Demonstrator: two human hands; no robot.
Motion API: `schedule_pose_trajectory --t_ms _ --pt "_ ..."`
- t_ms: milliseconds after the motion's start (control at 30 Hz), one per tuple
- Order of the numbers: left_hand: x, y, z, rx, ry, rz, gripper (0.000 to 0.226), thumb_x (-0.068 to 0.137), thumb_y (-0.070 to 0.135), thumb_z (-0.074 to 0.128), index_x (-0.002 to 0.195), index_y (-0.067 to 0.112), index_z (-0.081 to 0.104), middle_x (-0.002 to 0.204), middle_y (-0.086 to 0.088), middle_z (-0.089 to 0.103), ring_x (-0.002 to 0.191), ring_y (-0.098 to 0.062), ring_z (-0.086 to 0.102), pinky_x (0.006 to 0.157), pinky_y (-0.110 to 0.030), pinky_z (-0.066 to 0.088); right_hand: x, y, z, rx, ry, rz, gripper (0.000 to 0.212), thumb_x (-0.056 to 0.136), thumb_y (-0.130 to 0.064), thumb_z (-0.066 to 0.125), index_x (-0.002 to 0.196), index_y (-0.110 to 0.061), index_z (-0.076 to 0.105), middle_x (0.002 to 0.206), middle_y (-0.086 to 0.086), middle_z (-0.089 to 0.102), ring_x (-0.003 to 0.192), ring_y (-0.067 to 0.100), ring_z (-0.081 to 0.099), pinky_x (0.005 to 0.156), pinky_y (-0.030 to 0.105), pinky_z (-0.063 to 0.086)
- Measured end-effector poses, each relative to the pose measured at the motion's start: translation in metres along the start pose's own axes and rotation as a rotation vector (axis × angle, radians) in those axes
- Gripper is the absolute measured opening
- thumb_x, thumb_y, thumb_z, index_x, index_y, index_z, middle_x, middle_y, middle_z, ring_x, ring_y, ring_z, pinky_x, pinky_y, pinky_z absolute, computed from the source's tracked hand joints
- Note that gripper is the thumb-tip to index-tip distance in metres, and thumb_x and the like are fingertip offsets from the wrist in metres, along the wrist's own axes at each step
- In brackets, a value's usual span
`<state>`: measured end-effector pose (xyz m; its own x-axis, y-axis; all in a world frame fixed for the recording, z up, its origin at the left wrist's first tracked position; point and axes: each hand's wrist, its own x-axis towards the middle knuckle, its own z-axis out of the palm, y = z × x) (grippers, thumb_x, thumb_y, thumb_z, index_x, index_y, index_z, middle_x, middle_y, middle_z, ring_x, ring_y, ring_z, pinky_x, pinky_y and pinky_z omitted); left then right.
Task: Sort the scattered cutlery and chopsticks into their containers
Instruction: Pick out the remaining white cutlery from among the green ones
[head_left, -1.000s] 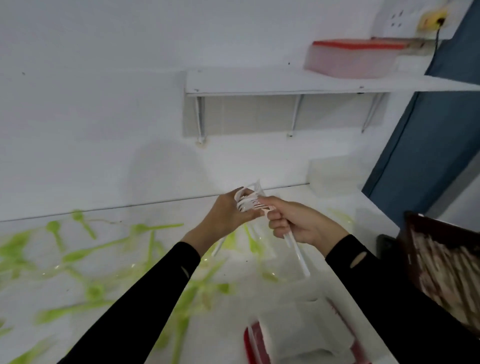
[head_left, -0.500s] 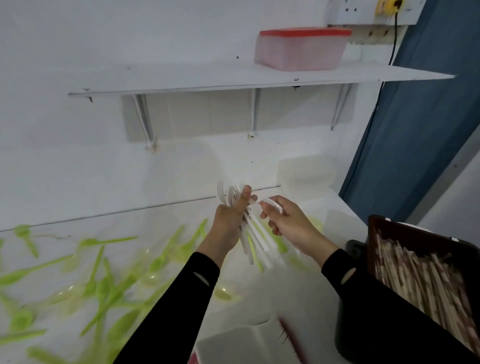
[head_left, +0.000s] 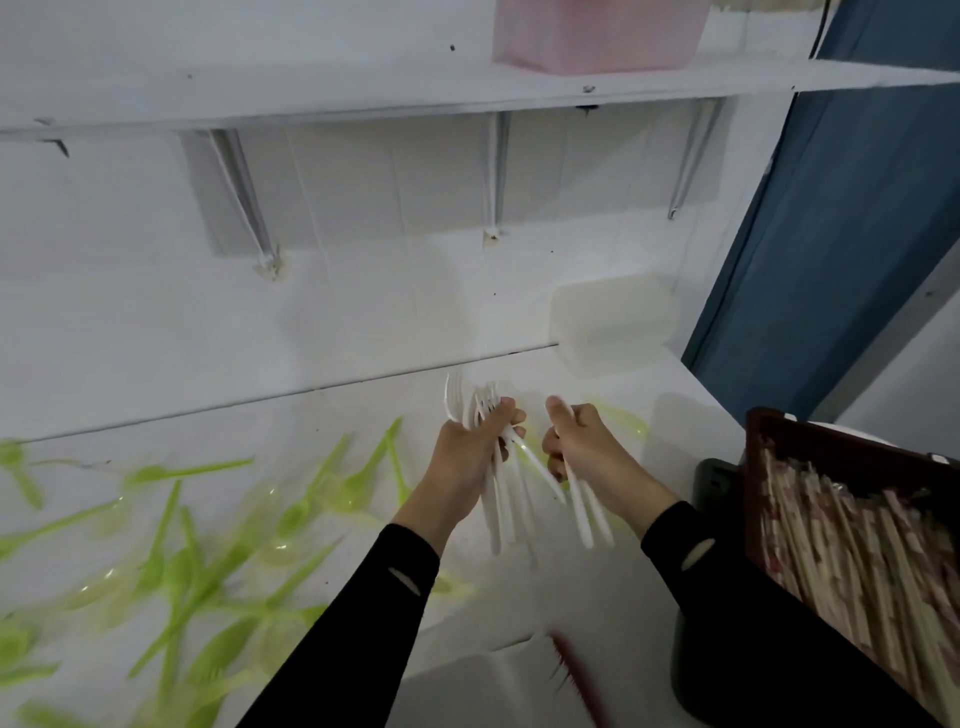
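A: delta vs earlier?
B: hands apart now. left hand (head_left: 470, 457) clenched on white fork bundle (head_left: 500, 470), tines at 12; right hand (head_left: 584, 447) gripping two white utensils (head_left: 584, 506)
A: rest?
B: green spoons (head_left: 171, 551) scattered at 8, chopstick box (head_left: 852, 519) at 3

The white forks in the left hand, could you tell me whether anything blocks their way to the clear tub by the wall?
Nothing visible does. The white forks are held above the counter, and only open air lies between them and the clear tub.
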<state>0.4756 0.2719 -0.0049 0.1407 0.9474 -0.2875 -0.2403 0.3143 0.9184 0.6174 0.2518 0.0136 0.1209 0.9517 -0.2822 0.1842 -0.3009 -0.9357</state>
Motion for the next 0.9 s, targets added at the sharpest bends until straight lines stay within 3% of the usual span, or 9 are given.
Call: schedule_pose_trajectory --t_ms 100,233,333,400,533,633,767,800,900 --pt "-0.003 0.0 0.002 -0.027 0.024 -0.031 0.025 0.087 0.031 0.072 0.081 0.007 0.07 0.071 -0.003 0.067 0.072 -0.018 0.059 0.07 -0.028 0.049 0.001 -0.004 -0.005 0.174 -0.109 0.128 0.022 0.099 -0.024 0.032 0.082 -0.012 0.04 0.061 0.001 0.046 0.043 0.015 0.034 0.049 0.024 0.033" --pt "-0.001 0.001 -0.002 -0.009 0.051 -0.029 0.033 0.083 0.039 0.074 0.082 0.006 0.07 0.067 -0.001 0.065 0.07 -0.017 0.059 0.067 -0.027 0.049 -0.001 -0.006 -0.007 0.319 -0.126 0.157 0.023 0.094 -0.01 0.036 0.093 -0.004 0.058 0.086 0.008 0.061 0.057 0.017 0.052 0.058 0.028 0.045" --pt "-0.001 0.001 -0.003 0.15 0.001 -0.046 0.048 0.074 0.057 0.071 0.084 0.01 0.072 0.064 0.002 0.064 0.061 -0.012 0.06 0.063 -0.025 0.05 0.003 -0.005 -0.009 0.362 -0.186 0.122 0.021 0.095 -0.011 0.047 0.095 -0.009 0.068 0.09 0.005 0.069 0.077 0.018 0.065 0.074 0.029 0.052" --pt "-0.005 -0.001 0.001 0.202 -0.076 -0.052 0.054 0.069 0.06 0.069 0.085 0.009 0.073 0.067 -0.001 0.066 0.061 -0.014 0.061 0.062 -0.027 0.051 0.005 -0.003 -0.011 0.324 -0.244 0.087 0.016 0.095 -0.017 0.054 0.095 -0.015 0.07 0.093 0.003 0.07 0.086 0.02 0.063 0.085 0.032 0.046" --pt "-0.006 -0.001 0.004 0.152 -0.111 -0.071 0.043 0.081 0.046 0.072 0.085 0.004 0.072 0.069 -0.006 0.066 0.059 -0.015 0.063 0.057 -0.025 0.053 0.005 0.005 -0.008 0.276 -0.104 0.01 0.014 0.092 -0.016 0.066 0.105 -0.021 0.065 0.081 -0.006 0.069 0.078 0.01 0.061 0.081 0.027 0.043" --pt "-0.005 -0.001 0.004 0.159 -0.089 -0.064 0.035 0.089 0.041 0.068 0.079 0.007 0.07 0.062 -0.001 0.065 0.053 -0.013 0.062 0.053 -0.023 0.05 0.001 0.005 0.0 0.223 -0.048 -0.083 0.006 0.094 -0.016 0.063 0.099 -0.019 0.064 0.088 0.003 0.07 0.082 0.014 0.066 0.08 0.03 0.05" --pt "0.0 -0.001 -0.001 0.005 0.065 -0.083 0.045 0.088 0.04 0.071 0.096 -0.004 0.069 0.086 -0.021 0.072 0.083 -0.035 0.072 0.079 -0.05 0.059 -0.009 0.003 0.007 0.086 -0.231 -0.108 0.025 0.096 -0.033 0.062 0.121 -0.033 0.064 0.112 0.004 0.07 0.1 0.011 0.069 0.085 0.027 0.055" --pt "0.002 0.0 -0.004 -0.009 0.111 -0.099 0.045 0.086 0.041 0.073 0.094 -0.003 0.069 0.083 -0.018 0.072 0.081 -0.034 0.072 0.081 -0.049 0.059 -0.012 0.003 0.006 0.027 -0.308 -0.12 0.034 0.096 -0.032 0.063 0.129 -0.038 0.059 0.113 0.004 0.069 0.1 0.01 0.07 0.083 0.023 0.054" --pt "0.005 0.001 -0.008 0.081 0.201 -0.104 0.051 0.082 0.053 0.072 0.088 0.002 0.068 0.072 -0.008 0.065 0.067 -0.024 0.07 0.067 -0.032 0.059 -0.015 0.006 0.006 -0.077 -0.384 -0.147 0.047 0.1 -0.021 0.057 0.141 -0.04 0.047 0.109 0.0 0.073 0.098 0.013 0.07 0.08 0.024 0.057"
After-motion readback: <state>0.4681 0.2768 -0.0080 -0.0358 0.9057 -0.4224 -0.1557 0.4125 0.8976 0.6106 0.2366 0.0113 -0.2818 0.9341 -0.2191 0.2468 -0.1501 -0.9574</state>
